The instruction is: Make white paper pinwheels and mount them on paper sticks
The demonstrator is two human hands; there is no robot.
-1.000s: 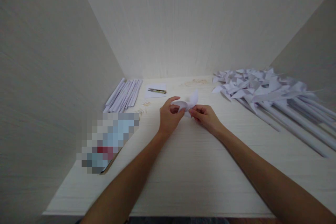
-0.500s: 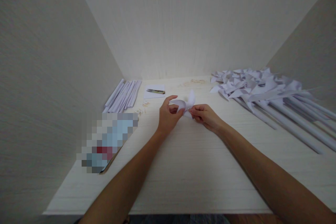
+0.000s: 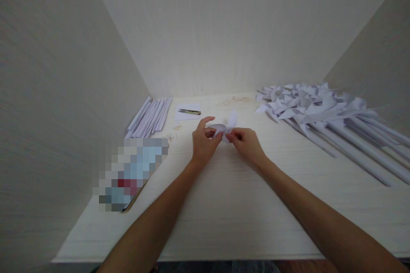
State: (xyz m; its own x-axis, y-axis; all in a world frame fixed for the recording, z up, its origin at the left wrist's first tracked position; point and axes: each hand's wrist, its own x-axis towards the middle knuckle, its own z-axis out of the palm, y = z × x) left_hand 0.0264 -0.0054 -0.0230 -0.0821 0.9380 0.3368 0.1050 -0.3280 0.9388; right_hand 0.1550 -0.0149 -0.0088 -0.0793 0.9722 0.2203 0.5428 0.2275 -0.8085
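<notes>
A white paper pinwheel (image 3: 232, 120) with curled blades is held between my two hands, just above the tabletop. My left hand (image 3: 205, 143) pinches it from the left with thumb and fingers, the index finger raised over a curled blade. From the right, my right hand (image 3: 246, 143) has its thumb and fingertips closed at the pinwheel's centre. Whether a small part sits between the right fingertips is hidden. Small cotton-swab-like pieces (image 3: 171, 136) lie on the table left of my left hand.
Many finished-looking paper pinwheels on rolled sticks (image 3: 307, 106) are heaped at the right. Rolled paper sticks (image 3: 152, 115) lie at the back left. Thread snips (image 3: 189, 111) rest on white paper (image 3: 179, 117). A blurred-out flat device (image 3: 137, 175) lies at the left. Walls rise around the table (image 3: 230, 213).
My right hand has shifted slightly left, its fingertips closer to the left thumb at the pinwheel's centre. The upright blade has tipped a little left.
</notes>
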